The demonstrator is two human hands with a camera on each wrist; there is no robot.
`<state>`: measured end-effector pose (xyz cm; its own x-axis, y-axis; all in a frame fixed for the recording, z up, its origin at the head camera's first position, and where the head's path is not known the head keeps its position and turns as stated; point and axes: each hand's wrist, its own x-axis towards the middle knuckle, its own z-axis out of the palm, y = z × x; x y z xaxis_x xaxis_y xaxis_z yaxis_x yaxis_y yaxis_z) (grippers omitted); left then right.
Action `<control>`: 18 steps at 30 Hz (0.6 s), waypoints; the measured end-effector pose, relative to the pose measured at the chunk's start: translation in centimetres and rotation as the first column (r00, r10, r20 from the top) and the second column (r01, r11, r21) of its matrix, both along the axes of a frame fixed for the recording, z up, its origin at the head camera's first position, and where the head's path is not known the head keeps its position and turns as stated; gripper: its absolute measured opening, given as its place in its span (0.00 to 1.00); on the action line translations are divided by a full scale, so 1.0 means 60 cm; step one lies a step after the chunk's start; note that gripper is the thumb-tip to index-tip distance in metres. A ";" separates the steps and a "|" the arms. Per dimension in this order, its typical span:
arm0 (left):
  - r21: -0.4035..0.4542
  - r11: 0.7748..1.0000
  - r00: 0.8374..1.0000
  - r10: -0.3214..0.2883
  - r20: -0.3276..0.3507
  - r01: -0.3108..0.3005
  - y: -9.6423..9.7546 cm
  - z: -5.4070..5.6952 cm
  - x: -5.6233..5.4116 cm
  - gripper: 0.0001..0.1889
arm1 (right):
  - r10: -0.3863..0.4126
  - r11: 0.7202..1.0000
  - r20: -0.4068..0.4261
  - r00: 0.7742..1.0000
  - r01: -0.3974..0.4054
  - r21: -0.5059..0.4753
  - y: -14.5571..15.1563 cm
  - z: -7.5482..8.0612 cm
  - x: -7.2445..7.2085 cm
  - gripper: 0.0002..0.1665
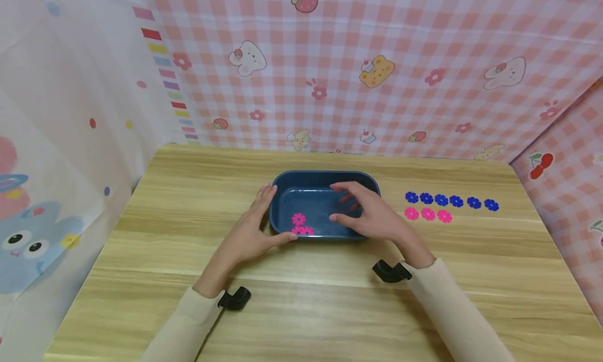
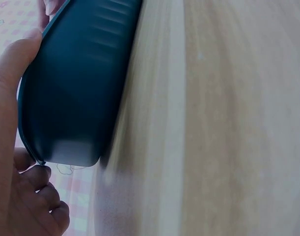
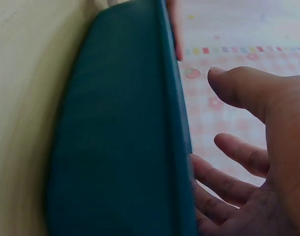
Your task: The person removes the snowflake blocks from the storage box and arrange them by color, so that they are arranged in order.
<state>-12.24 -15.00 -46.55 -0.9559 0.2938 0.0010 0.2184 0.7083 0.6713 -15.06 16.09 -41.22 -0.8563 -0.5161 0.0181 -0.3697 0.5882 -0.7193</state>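
A dark blue rectangular tray (image 1: 325,172) with rounded corners sits on the wooden table. My left hand (image 1: 247,234) holds its left end, thumb on the front rim and fingers along the left side. In the left wrist view the thumb and curled fingers meet the tray's rim (image 2: 29,64). My right hand (image 1: 374,213) hovers over the tray's right part, thumb and fingers spread apart with nothing between them. Pink flower-shaped discs (image 1: 299,219) lie inside, at the front left of the tray.
Right of the tray, several blue flower-shaped discs (image 1: 441,200) form a row on the table (image 1: 306,309). Three pink discs (image 1: 428,214) line up in front of them. A pink checked cloth (image 1: 330,53) hangs behind the table. Black wrist mounts (image 1: 391,271) stick out from both sleeves.
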 end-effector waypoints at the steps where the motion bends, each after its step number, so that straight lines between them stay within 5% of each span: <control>1: 0.002 1.000 1.000 0.000 0.000 0.000 0.000 0.000 0.000 0.63 | 0.008 1.000 0.004 1.000 -0.008 0.001 -0.004 -0.004 -0.001 0.39; 18: 0.011 1.000 1.000 -0.006 -0.011 0.006 -0.002 0.000 0.000 0.63 | 0.127 0.988 0.117 0.985 -0.135 0.071 -0.069 -0.041 -0.020 0.33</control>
<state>-12.26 -15.13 -46.54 -0.9541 0.2991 0.0144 0.2294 0.6994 0.6769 -16.24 11.97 -43.68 -0.7756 -0.6200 -0.1184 -0.3673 0.5959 -0.7141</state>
